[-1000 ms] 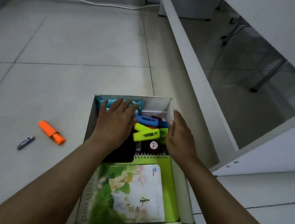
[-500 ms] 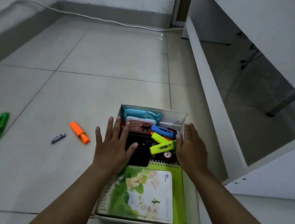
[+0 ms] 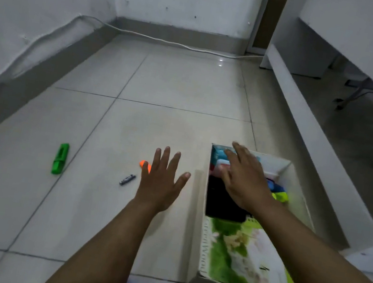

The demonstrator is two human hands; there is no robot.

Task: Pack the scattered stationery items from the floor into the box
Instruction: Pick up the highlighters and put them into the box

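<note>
1. While the head camera looked down at the tiled floor (image 3: 177, 85), the left hand (image 3: 161, 181) reached out beside the box (image 3: 196, 237) with its fingers straight and spread, holding nothing.
2. Just past its fingertips lay an orange highlighter (image 3: 144, 164), partly hidden by the hand.
3. A small dark pen-like item (image 3: 127, 179) lay on the floor just left of that hand, and a green highlighter (image 3: 60, 158) lay farther left, well apart.
4. The right hand (image 3: 245, 183) was over the box's far end, fingers extended and relaxed, gripping nothing; it was blurred.
5. Inside the box were a green notebook (image 3: 243, 254) at the near end, a black item (image 3: 222, 201), and yellow and blue markers (image 3: 279, 194).
</note>
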